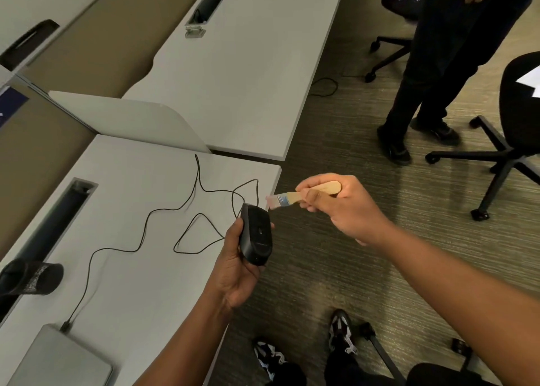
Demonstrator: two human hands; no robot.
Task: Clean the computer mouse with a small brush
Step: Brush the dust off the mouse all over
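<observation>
My left hand (233, 264) grips a black wired computer mouse (256, 235), turned so its underside faces up, just past the desk's right edge. Its thin black cable (146, 219) loops over the grey desk (140, 292) and plugs into a silver laptop (58, 359) at the lower left. My right hand (344, 207) holds a small brush (295, 197) by its pale wooden handle. The blurred bristles point left and hover at the mouse's far end, touching it or just above it.
A black mesh pen cup (32, 277) lies on its side at the desk's left. A cable slot (55, 222) runs along the desk's back. A person in dark clothes (438, 73) stands on the carpet at upper right, beside black office chairs (502, 152). My shoes (340, 331) are below.
</observation>
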